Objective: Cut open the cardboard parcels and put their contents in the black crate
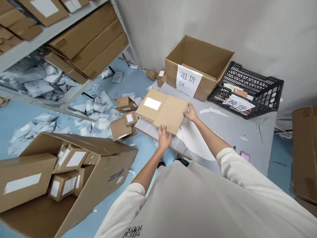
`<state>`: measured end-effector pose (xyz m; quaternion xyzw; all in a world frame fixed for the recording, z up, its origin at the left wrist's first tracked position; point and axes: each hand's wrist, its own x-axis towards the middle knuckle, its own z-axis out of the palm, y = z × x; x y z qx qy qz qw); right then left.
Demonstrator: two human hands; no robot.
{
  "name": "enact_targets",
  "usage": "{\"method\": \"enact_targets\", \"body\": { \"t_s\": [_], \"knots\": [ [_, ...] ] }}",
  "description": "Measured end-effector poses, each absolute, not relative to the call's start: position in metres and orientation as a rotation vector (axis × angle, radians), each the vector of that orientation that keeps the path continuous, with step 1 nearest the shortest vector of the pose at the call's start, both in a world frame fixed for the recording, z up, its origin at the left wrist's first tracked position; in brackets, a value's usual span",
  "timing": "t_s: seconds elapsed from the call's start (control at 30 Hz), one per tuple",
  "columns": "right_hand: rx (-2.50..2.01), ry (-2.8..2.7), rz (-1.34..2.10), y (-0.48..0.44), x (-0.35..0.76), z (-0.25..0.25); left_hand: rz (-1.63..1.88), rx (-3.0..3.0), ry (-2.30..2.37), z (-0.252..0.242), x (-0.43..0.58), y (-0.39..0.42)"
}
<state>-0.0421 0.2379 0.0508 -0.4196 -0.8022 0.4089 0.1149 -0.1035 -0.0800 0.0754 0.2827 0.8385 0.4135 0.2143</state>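
1. L fingers (pixel 161 131) & R fingers (pixel 189 107) clamped on mailer (pixel 172 114), near & right edges.
2. Mailer: flat cardboard, white label, over grey surface (pixel 241 148).
3. Just behind: open carton (pixel 198 56) w/ paper sign (pixel 188 80).
4. Right of carton: black crate (pixel 247 77).
5. Left: small boxes (pixel 123 104), white scraps (pixel 99 112) on blue floor (pixel 22 112).

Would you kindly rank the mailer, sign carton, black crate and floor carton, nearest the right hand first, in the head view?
1. Cardboard mailer: touching the right hand, on the table.
2. Sign carton, black plastic crate: too close to call, ahead.
3. Floor carton: lower left.
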Motion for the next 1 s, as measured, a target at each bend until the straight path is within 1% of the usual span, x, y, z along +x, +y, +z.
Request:
{"method": "enact_targets", "body": {
  "t_s": [0.2,0.37,0.6,0.83,1.0],
  "knots": [
    [-1.079,-2.314,1.292,0.253,-0.049,0.046,1.147,0.689,2.33,0.08,-0.088,-0.072],
    [-1.192,-2.23,1.234,0.235,-0.019,0.06,1.072,0.71,2.352,0.089,-0.089,-0.069],
    [-1.491,-1.973,1.062,0.204,0.078,0.078,1.009,0.991,2.182,0.092,-0.082,-0.049],
    [-1.881,-1.692,0.875,0.149,0.201,0.099,0.925,1.258,1.964,0.093,-0.053,-0.003],
    [-2.02,-1.539,0.809,0.112,0.261,0.105,0.838,1.395,1.84,0.099,-0.03,0.026]
  ]
}}
